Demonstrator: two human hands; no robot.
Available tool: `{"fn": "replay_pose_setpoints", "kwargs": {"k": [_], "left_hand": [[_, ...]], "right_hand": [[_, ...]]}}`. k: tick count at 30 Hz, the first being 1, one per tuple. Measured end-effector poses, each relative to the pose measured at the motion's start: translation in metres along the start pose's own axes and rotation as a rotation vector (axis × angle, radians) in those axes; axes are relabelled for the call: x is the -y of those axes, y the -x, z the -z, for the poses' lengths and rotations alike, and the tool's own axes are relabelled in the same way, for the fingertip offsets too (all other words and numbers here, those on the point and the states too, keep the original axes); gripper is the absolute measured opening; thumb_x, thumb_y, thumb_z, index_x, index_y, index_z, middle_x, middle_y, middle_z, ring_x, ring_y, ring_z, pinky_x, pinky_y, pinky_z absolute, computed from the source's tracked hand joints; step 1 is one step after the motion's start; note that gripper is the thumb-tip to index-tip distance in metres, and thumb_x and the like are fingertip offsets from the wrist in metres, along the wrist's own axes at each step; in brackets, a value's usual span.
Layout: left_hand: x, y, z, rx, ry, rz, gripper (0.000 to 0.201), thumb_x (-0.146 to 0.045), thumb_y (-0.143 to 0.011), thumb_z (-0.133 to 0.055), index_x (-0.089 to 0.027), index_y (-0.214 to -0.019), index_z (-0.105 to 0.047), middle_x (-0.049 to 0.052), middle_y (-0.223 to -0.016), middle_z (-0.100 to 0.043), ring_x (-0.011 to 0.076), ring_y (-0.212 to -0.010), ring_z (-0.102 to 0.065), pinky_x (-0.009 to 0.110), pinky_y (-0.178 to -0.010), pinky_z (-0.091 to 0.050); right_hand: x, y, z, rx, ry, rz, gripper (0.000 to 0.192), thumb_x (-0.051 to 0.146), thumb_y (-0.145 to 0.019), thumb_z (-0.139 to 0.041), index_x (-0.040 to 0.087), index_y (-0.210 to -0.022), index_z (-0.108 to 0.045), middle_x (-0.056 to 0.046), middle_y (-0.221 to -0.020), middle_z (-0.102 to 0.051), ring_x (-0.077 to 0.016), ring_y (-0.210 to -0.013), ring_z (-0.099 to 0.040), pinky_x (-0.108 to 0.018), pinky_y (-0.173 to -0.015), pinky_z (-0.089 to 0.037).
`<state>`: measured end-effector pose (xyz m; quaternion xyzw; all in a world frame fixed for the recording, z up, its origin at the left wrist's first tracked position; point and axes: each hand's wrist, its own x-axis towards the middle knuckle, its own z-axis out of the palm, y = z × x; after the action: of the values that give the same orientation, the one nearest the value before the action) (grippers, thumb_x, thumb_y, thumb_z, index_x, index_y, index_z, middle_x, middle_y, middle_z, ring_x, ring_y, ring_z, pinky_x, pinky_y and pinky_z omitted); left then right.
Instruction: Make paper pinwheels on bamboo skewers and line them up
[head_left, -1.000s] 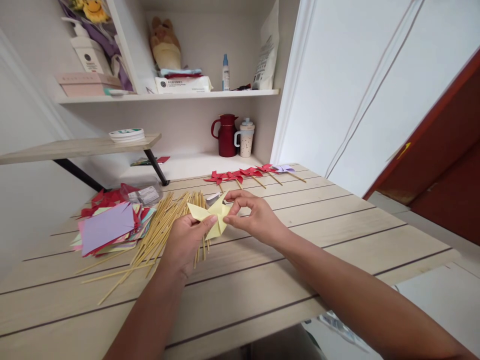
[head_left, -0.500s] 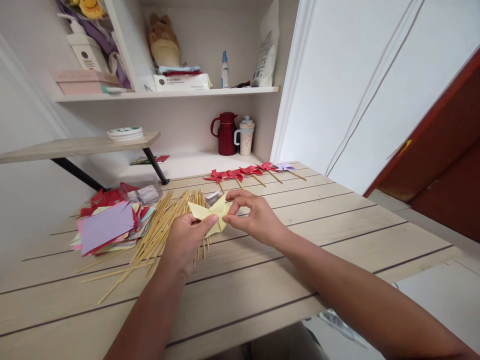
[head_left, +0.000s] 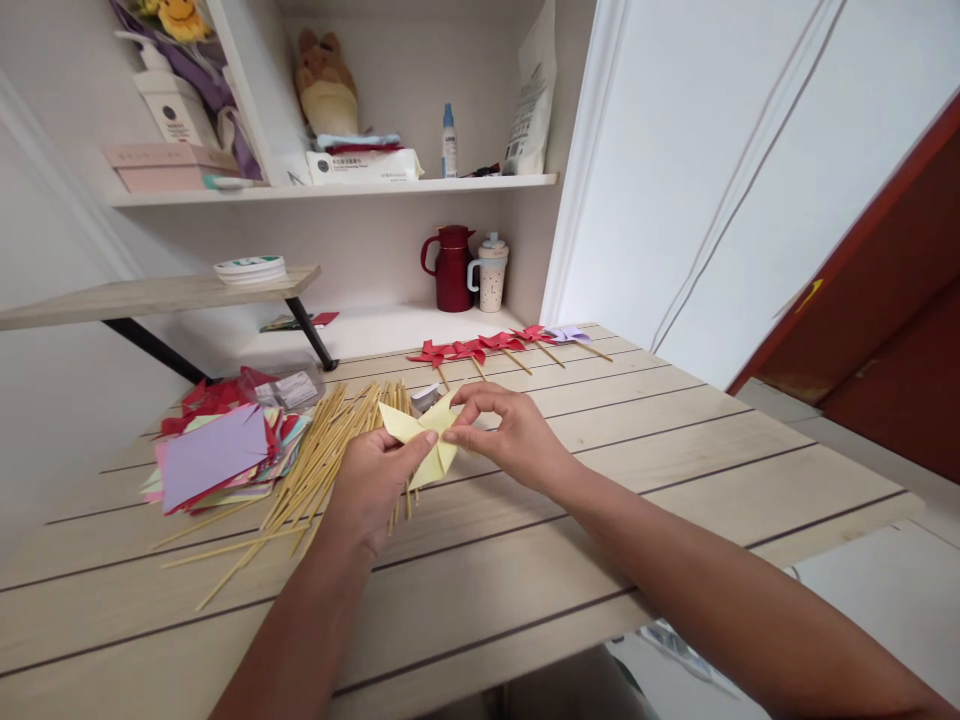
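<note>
A yellow paper pinwheel (head_left: 435, 464) is held between my two hands above the table, its pointed blades folded toward the middle. My left hand (head_left: 375, 475) grips it from the left, the thumb pressing near its centre. On the other side, my right hand (head_left: 514, 435) pinches its right edge between thumb and fingers. Beneath and left of my left hand lies a loose heap of thin wooden sticks (head_left: 330, 450). Just behind the pinwheel is a small whitish container (head_left: 424, 397), partly covered; its contents are unclear.
Finished pinwheels on sticks, several red (head_left: 502, 342) and one lilac (head_left: 570, 335), lie along the table's back edge. Stacked coloured paper (head_left: 214, 455) is at left, beside a clear plastic box (head_left: 289, 388). A red jug (head_left: 454, 270) and a cup (head_left: 492, 275) stand behind.
My right thumb has shifted slightly inward toward the pinwheel's centre, and the lower blade looks a little more spread. Both hands otherwise stay in nearly the same place.
</note>
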<state>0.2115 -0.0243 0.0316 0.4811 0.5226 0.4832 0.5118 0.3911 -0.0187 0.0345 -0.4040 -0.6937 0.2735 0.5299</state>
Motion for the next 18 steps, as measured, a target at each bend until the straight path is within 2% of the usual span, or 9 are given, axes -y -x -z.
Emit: {"fn": "replay_pose_setpoints", "kwargs": {"k": [4,7,10,13,18], "left_hand": [[-0.0024,-0.0005,0.0001,-0.005,0.111,0.038,0.040,-0.039,-0.054,-0.090,-0.012,-0.081,-0.077,0.007,-0.071,-0.074,0.0187,-0.065,-0.066,0.028,-0.062,-0.049],[-0.0022,-0.0022,0.0011,-0.028,0.203,0.016,0.044,-0.037,-0.053,-0.091,-0.011,-0.084,-0.077,0.007,-0.072,-0.075,0.0174,-0.066,-0.066,0.028,-0.065,-0.051],[-0.0007,-0.0037,0.0026,-0.048,0.248,-0.004,0.044,-0.036,-0.054,-0.091,-0.010,-0.085,-0.076,0.007,-0.073,-0.074,0.0169,-0.067,-0.066,0.027,-0.065,-0.052],[0.0008,-0.0035,0.0035,-0.039,0.230,0.008,0.043,-0.037,-0.055,-0.090,-0.009,-0.084,-0.075,0.007,-0.071,-0.073,0.0158,-0.062,-0.064,0.025,-0.058,-0.050],[0.0012,-0.0028,0.0038,-0.027,0.219,0.019,0.045,-0.039,-0.056,-0.090,-0.008,-0.085,-0.075,0.007,-0.068,-0.072,0.0144,-0.056,-0.061,0.025,-0.055,-0.049]], "right_hand": [[-0.0028,-0.0023,0.0049,-0.051,-0.136,-0.049,0.019,0.035,-0.085,-0.071,0.021,-0.073,-0.067,-0.006,-0.114,-0.069,-0.0227,-0.111,-0.062,-0.041,-0.100,-0.044],[-0.0033,-0.0035,0.0082,-0.003,-0.211,-0.063,0.015,0.038,-0.084,-0.072,0.023,-0.082,-0.071,-0.007,-0.127,-0.062,-0.0254,-0.125,-0.055,-0.042,-0.099,-0.046],[-0.0013,-0.0032,0.0077,0.033,-0.139,0.006,0.012,0.032,-0.077,-0.081,0.025,-0.084,-0.073,-0.006,-0.131,-0.057,-0.0252,-0.131,-0.050,-0.045,-0.111,-0.037],[-0.0001,-0.0022,0.0046,0.030,-0.073,0.067,0.015,0.028,-0.073,-0.085,0.026,-0.083,-0.074,-0.006,-0.128,-0.057,-0.0248,-0.132,-0.050,-0.045,-0.115,-0.032],[-0.0035,-0.0028,0.0036,-0.035,-0.119,0.020,0.010,0.032,-0.083,-0.076,0.026,-0.090,-0.073,-0.006,-0.127,-0.060,-0.0243,-0.126,-0.054,-0.044,-0.106,-0.042]]}}
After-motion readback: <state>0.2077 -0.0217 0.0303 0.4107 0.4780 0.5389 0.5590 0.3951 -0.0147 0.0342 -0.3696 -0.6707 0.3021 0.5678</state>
